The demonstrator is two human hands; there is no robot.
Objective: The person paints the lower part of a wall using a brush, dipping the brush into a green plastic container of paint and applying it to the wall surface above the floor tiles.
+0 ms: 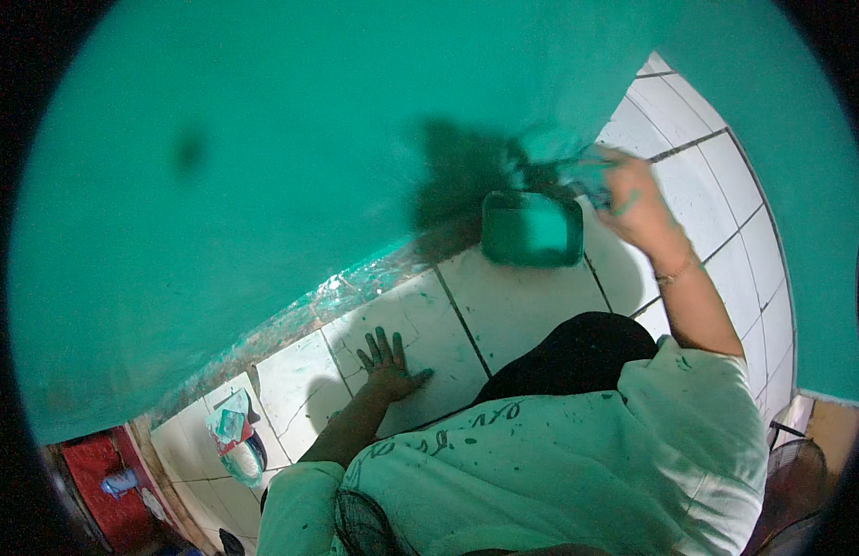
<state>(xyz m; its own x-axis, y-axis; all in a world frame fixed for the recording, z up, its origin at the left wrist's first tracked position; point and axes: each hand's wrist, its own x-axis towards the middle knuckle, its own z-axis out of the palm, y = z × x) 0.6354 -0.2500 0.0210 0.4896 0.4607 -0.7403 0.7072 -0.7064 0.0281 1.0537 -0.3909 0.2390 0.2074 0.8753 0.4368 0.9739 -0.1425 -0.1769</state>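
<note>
Paint-flecked shirt (559, 473), left hand (388, 372) flat, fingers spread, on floor tiles (531, 306), right hand (633, 202) clenched around a blurred brush (543, 174)

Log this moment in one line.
left hand: palm-down on tiled floor | right hand: gripping blurred brush-like tool | paint container: on floor | wall: green
</note>
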